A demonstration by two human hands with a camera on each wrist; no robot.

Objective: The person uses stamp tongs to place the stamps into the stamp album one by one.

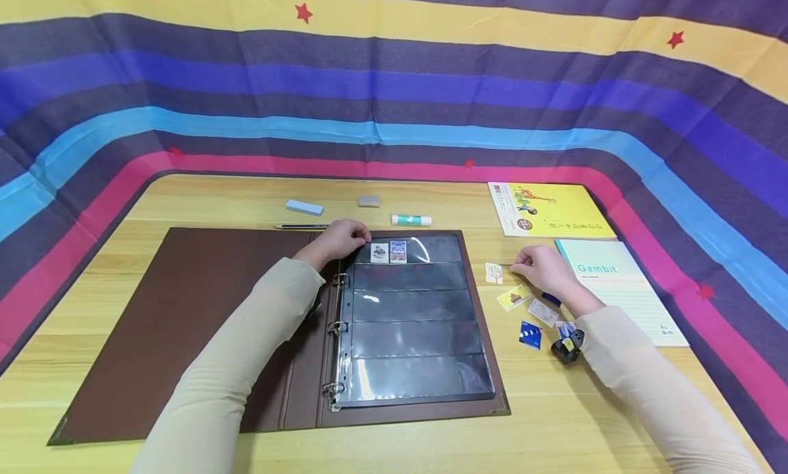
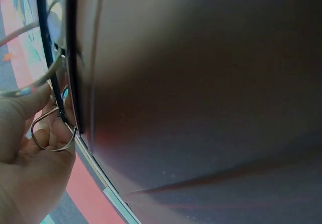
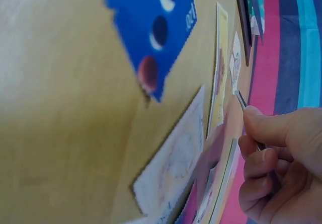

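Note:
My left hand is at the top inner corner of a clear-pocketed stamp page, pinching its edge close to the top binder ring. That page lies in an open brown ring binder. Two stamps, a grey-white one and a blue-and-white one, sit in its top pocket. My right hand holds tweezers, their tip right at a white stamp beside the binder. Nearer me lie a yellow stamp, a pale stamp and a dark blue stamp.
Behind the binder are a pencil, a light blue box, a grey eraser-like block and a glue stick. A yellow book and a Gambit notebook lie at the right. A striped cloth surrounds the table.

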